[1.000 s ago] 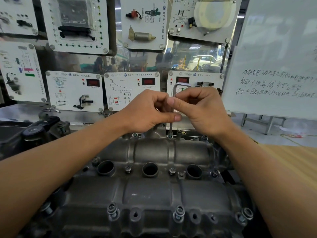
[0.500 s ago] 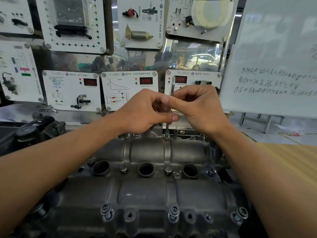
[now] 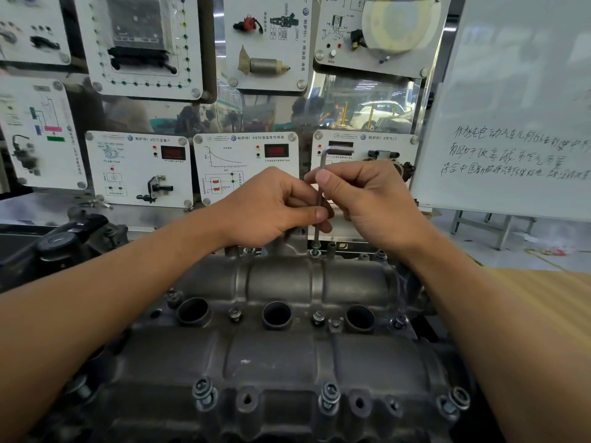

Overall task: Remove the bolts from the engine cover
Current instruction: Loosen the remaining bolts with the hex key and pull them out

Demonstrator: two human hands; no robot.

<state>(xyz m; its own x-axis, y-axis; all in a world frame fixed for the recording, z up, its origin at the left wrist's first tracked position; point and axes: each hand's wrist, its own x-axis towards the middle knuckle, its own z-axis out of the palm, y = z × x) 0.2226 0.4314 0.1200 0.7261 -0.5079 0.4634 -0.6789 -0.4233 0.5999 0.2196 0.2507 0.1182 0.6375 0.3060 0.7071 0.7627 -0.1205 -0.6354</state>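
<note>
A grey cast engine cover (image 3: 281,356) fills the lower middle of the head view. An L-shaped hex key (image 3: 317,231) stands upright with its tip in a bolt (image 3: 316,251) at the cover's far edge. My left hand (image 3: 271,209) and my right hand (image 3: 371,203) both pinch the key's long shaft, thumbs facing each other. The key's short arm points right above my right thumb. Several bolts stand partly raised along the near edge (image 3: 330,399), and small bolts sit between the three round holes (image 3: 277,314).
A panel wall of white sensor display boards (image 3: 246,167) rises behind the engine. A whiteboard (image 3: 511,123) with handwriting leans at the right. A black engine part (image 3: 73,235) lies at the left. A wooden surface (image 3: 543,282) shows at the right.
The key has turned: its short arm pointed right, then went out of sight behind my fingers, and now points right again higher up. Both hands stay on the shaft.
</note>
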